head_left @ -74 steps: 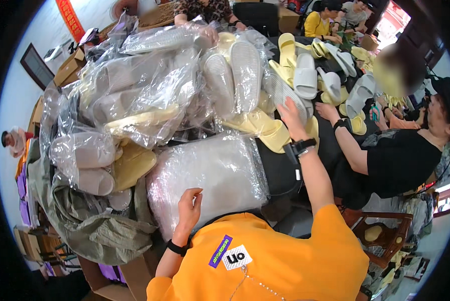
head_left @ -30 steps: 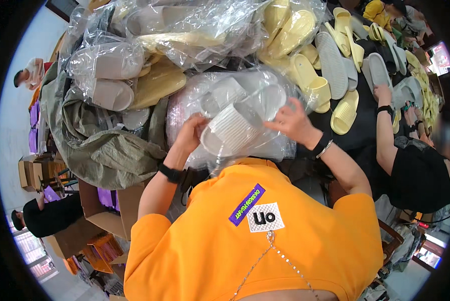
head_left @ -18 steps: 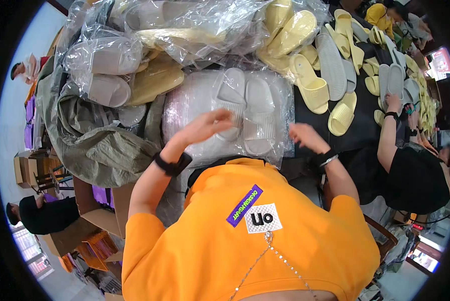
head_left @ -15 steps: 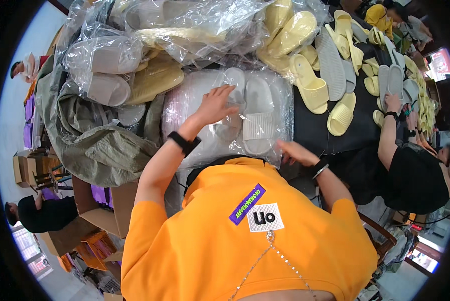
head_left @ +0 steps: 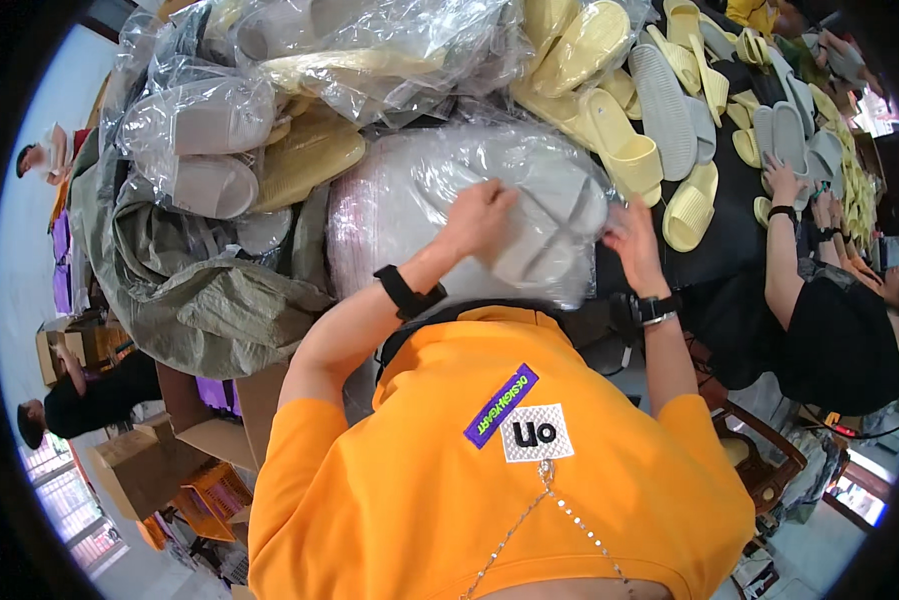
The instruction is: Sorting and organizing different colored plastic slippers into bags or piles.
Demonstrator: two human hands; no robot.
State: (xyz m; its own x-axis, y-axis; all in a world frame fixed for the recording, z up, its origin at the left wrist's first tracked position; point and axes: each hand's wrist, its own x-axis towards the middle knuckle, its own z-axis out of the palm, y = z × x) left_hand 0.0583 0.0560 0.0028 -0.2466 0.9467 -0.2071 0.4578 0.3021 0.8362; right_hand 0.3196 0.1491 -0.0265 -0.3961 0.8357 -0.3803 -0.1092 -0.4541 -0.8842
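Note:
A pair of light grey slide slippers point(head_left: 547, 242) lies slantwise inside a clear plastic bag, on top of a stack of clear plastic bags point(head_left: 374, 215). My left hand point(head_left: 481, 218) is on the bag's left part, its fingers curled in and closed on the plastic. At the bag's right edge is my right hand point(head_left: 633, 243), raised and with bent fingers blurred by motion. Whether it pinches the plastic does not show.
Bagged grey slippers point(head_left: 201, 120) and yellow slippers point(head_left: 314, 160) are piled at far left. Loose yellow slides point(head_left: 691, 208) and grey slides point(head_left: 664, 110) cover the black surface at right, where a co-worker's hand point(head_left: 784, 183) touches a grey one. Crumpled olive sacking point(head_left: 204, 290) hangs at left.
The bagged slippers have turned from upright to slanting. My left hand has moved right and down and closed. My right hand has come up to the bag's right edge.

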